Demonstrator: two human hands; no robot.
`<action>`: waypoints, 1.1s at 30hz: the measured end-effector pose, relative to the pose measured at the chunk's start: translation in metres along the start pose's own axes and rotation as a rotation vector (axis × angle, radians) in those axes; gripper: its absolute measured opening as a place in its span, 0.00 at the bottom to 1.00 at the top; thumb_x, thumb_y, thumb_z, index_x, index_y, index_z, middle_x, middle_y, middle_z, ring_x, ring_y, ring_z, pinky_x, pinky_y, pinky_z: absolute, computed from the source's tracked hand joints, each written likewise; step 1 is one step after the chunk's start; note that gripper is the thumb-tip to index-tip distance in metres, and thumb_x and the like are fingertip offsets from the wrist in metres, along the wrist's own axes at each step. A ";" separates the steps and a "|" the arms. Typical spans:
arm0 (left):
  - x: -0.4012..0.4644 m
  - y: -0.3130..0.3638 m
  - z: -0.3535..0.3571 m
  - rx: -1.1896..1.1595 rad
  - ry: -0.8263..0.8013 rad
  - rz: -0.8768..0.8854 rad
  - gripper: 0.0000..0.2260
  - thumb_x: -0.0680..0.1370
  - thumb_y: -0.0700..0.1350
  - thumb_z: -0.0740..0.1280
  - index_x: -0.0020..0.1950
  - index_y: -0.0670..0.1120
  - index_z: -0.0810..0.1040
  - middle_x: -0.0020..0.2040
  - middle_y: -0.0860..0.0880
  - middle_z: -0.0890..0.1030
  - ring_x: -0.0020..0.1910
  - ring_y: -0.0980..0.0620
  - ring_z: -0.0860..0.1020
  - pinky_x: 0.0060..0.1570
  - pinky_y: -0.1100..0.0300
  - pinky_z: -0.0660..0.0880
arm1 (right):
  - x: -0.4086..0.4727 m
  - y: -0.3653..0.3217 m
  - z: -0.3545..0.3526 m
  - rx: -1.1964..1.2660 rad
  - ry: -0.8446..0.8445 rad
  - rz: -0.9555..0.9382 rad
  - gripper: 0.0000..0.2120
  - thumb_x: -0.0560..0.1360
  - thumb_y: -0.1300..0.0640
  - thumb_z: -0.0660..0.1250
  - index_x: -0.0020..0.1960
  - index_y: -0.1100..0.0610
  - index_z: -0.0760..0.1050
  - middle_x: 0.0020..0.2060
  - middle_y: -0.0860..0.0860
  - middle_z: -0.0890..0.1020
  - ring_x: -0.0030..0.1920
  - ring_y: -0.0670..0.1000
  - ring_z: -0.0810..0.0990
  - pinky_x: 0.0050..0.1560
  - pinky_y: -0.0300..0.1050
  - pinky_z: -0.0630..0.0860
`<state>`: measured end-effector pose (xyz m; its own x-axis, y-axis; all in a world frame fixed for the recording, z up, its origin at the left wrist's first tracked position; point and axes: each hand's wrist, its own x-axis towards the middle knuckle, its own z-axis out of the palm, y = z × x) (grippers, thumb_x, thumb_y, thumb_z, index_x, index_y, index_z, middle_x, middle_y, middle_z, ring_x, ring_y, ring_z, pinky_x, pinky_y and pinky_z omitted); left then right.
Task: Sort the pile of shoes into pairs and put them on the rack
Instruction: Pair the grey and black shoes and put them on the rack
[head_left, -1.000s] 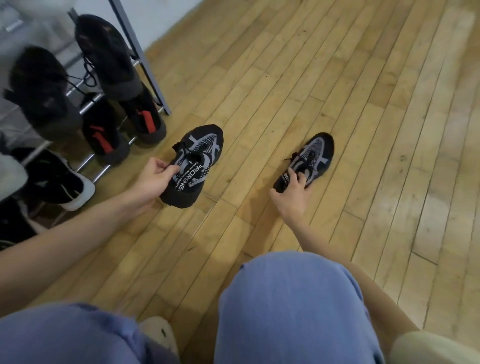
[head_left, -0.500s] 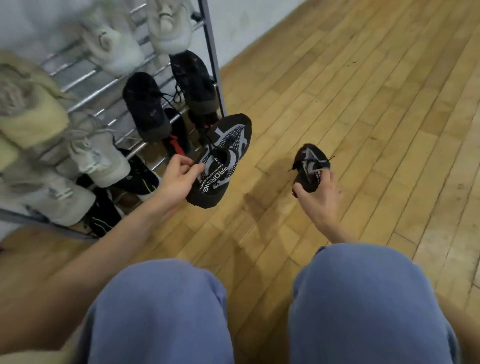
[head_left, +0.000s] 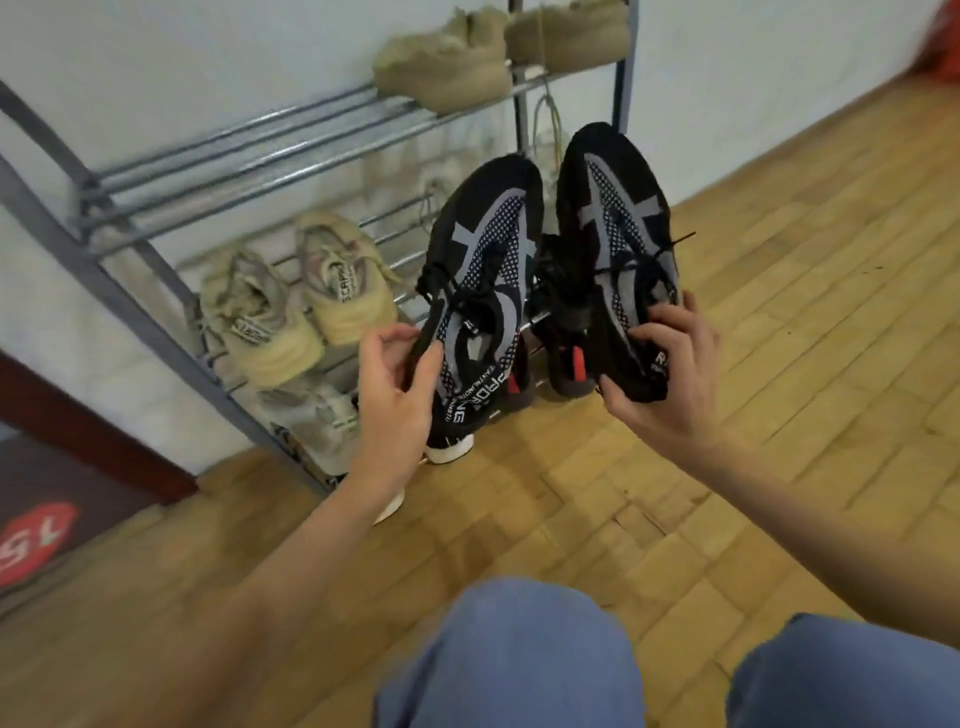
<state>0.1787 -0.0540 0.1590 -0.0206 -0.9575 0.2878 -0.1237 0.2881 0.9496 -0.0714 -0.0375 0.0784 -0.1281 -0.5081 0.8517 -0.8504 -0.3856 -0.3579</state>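
Both hands, left (head_left: 395, 384) and right (head_left: 662, 384), grip matched black shoes (head_left: 483, 291) near the rack (head_left: 270, 156), which already holds several pairs.

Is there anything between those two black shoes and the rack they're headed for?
Nothing visible blocks them. The left hand and right hand hold the black shoes up in open air before the rack. Its top shelf has bare rails left of the beige shoes.
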 end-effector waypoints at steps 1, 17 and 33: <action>0.000 0.004 -0.007 0.005 0.037 0.017 0.07 0.80 0.39 0.63 0.57 0.44 0.69 0.49 0.50 0.81 0.50 0.55 0.81 0.51 0.61 0.77 | 0.008 -0.007 0.004 0.018 0.012 -0.061 0.22 0.69 0.51 0.72 0.56 0.59 0.69 0.56 0.62 0.75 0.63 0.66 0.72 0.71 0.51 0.60; 0.065 0.082 -0.075 -0.205 0.541 0.178 0.10 0.80 0.41 0.63 0.55 0.46 0.63 0.48 0.46 0.78 0.42 0.60 0.80 0.44 0.65 0.77 | 0.170 -0.132 0.088 0.303 -0.058 -0.187 0.21 0.68 0.49 0.69 0.55 0.60 0.74 0.56 0.56 0.76 0.64 0.59 0.72 0.61 0.53 0.64; 0.145 0.100 -0.126 -0.072 0.470 -0.103 0.18 0.79 0.49 0.64 0.64 0.38 0.72 0.58 0.43 0.79 0.51 0.54 0.78 0.35 0.72 0.74 | 0.243 -0.186 0.146 0.557 -0.306 0.061 0.16 0.64 0.48 0.68 0.50 0.47 0.70 0.47 0.45 0.75 0.48 0.47 0.75 0.58 0.61 0.72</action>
<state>0.2887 -0.1621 0.3116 0.4410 -0.8748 0.2006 -0.0320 0.2081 0.9776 0.1303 -0.2013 0.2968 0.0539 -0.7073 0.7048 -0.4428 -0.6496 -0.6180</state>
